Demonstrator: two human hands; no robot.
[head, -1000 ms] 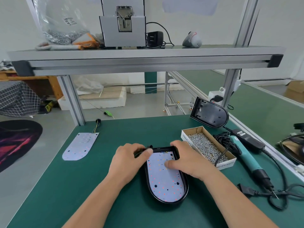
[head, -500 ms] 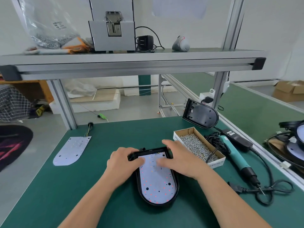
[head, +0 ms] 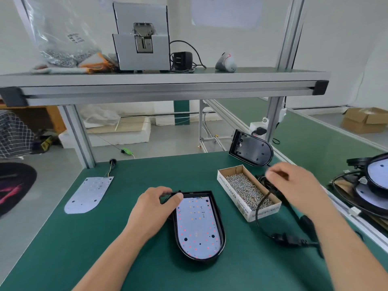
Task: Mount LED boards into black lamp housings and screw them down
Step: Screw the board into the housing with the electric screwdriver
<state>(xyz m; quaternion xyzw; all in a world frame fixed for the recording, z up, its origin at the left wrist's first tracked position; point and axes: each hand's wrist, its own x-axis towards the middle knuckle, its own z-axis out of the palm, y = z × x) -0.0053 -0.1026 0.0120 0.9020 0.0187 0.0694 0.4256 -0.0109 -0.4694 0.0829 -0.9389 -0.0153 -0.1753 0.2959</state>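
The board (head: pixel 197 225) lies seated in the housing (head: pixel 222 232) in front of you, so screwing is the step in hand. Your left hand (head: pixel 151 208) grips the housing's top corner. Your right hand (head: pixel 294 183) hovers beyond the screw box (head: pixel 231 192) — too blurred to tell its grip. Next, pick 1 screw and align it with a hole.

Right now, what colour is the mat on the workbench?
The mat is dark green; head view.

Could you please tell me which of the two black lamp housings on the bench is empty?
The lamp housing propped behind the screw box: its bare inside shows. The near housing, held by the left hand, has an LED board in it.
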